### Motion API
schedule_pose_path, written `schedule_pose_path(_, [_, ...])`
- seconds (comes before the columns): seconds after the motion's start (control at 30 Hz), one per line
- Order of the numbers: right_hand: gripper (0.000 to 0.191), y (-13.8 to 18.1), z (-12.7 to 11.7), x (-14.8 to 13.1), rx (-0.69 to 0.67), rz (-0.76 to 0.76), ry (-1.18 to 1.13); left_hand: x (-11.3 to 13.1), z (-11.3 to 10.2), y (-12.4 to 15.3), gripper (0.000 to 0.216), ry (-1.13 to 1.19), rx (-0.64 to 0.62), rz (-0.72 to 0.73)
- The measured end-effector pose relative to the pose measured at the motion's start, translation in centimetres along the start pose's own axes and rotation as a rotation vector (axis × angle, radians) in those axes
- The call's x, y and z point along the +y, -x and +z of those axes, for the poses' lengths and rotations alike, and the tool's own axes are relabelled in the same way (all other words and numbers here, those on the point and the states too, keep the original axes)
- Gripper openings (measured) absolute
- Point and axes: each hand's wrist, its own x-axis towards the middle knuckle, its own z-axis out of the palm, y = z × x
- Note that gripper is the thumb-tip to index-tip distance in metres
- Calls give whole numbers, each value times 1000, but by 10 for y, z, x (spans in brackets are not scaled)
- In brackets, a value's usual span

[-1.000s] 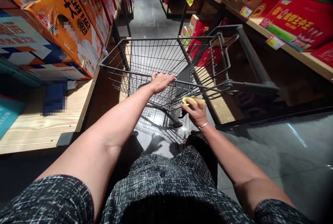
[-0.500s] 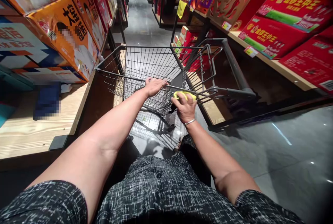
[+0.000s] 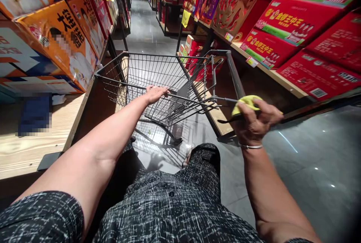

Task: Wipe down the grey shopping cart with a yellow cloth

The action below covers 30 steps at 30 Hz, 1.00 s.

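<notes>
A black wire shopping cart (image 3: 180,97) stands sideways in front of me, and its basket holds nothing that I can see. My left hand (image 3: 156,94) is closed over the near top rail of the basket. At the cart's right end, my right hand (image 3: 255,118) grips a yellow cloth (image 3: 247,104), pressing it at the near end of the grey push handle (image 3: 234,73). A dark strip hangs from under the cloth. The right fingers are bent around the cloth, and part of it is hidden beneath them.
On the left, a wooden shelf (image 3: 63,122) carries orange boxes (image 3: 60,36) and a blurred dark blue item (image 3: 35,113). Red boxes (image 3: 282,21) are stacked on the right shelf, with price tags (image 3: 252,61) along its edge. A tiled aisle floor (image 3: 143,17) runs ahead between racks.
My right hand has moved right with the yellow cloth, from the basket's near rail to the handle's end. My left hand stays on the rail. The view has turned slightly right.
</notes>
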Motion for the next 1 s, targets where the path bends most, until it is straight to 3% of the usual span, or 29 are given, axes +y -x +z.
schedule_pose_path(0.07, [28, 0, -4, 3, 81, 17, -6, 8, -1, 2, 67, -29, -4, -23])
schedule_pose_path(0.17, [28, 5, 5, -12, 8, 22, -85, 32, 7, 5, 63, -48, 14, 67])
schedule_pose_path(0.3, [28, 18, 33, -59, -314, 80, -72, 67, 29, 7, 56, -49, -62, 268])
schedule_pose_path(0.43, [33, 32, 54, -103, -635, 9, -118, 76, 41, 5, 58, -60, -44, 228])
schedule_pose_path(0.53, [36, 30, 49, -118, -784, -142, -265, 72, 40, 3, 60, -50, -54, 210])
schedule_pose_path(0.6, [35, 19, 35, -114, -746, -184, -311, 69, 40, 3, 59, -53, -62, 211])
schedule_pose_path(0.73, [35, -18, 3, -81, -540, -76, -172, 66, 42, 7, 52, -7, -26, 218])
schedule_pose_path(0.87, [36, -49, -19, -38, -531, -50, -90, 64, 46, 13, 41, 60, 48, 219])
schedule_pose_path(1.0, [38, -60, -34, -4, -502, -13, -67, 63, 48, 16, 37, 91, 92, 220])
